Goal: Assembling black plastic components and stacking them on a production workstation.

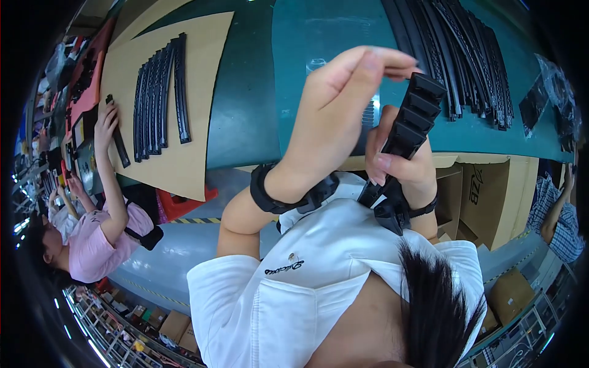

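Observation:
My right hand is wrapped round a long black plastic strip, gripping it partway down. The strip is tilted, its upper end raised toward the camera, and its face is divided by ribs into several hollow sections. Its lower end comes down close to my shirt. Above the top end is my left hand, fingers stretched out and slightly bent, fingertips beside the strip's tip. Whether they touch it I cannot tell. Black bands with small boxes sit on both wrists.
Similar black strips lie in a pile on the green table, back right. Several more strips rest on a cardboard sheet at left. A person in pink works there. Clear plastic bags lie far right; cardboard boxes stand below.

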Demonstrator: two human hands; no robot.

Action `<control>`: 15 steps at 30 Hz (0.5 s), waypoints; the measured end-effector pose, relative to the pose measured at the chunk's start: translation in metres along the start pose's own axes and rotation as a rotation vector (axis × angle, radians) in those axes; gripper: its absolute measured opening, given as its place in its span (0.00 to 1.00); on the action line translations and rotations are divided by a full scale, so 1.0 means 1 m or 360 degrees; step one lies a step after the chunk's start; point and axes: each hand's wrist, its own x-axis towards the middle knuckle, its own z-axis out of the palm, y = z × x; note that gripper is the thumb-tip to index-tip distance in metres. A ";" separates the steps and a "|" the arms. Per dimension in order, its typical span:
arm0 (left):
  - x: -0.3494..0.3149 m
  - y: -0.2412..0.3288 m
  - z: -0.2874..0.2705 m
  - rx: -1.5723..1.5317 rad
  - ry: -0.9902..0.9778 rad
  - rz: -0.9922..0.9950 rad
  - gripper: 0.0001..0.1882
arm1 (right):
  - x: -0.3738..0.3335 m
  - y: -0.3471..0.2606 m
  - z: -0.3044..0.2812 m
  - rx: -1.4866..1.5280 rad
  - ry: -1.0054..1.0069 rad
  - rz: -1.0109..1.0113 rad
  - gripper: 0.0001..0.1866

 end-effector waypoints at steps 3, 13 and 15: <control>-0.018 -0.007 -0.015 0.0152 0.0054 -0.0222 0.17 | 0.001 0.000 0.001 -0.0105 0.0143 -0.0063 0.13; -0.077 -0.018 -0.027 -0.0219 -0.0583 -0.0822 0.25 | 0.016 -0.010 0.027 -0.0334 0.0258 -0.0972 0.11; -0.063 -0.005 -0.017 -0.0998 -0.0131 -0.1031 0.26 | 0.021 -0.006 0.033 -0.0570 0.0117 -0.1305 0.11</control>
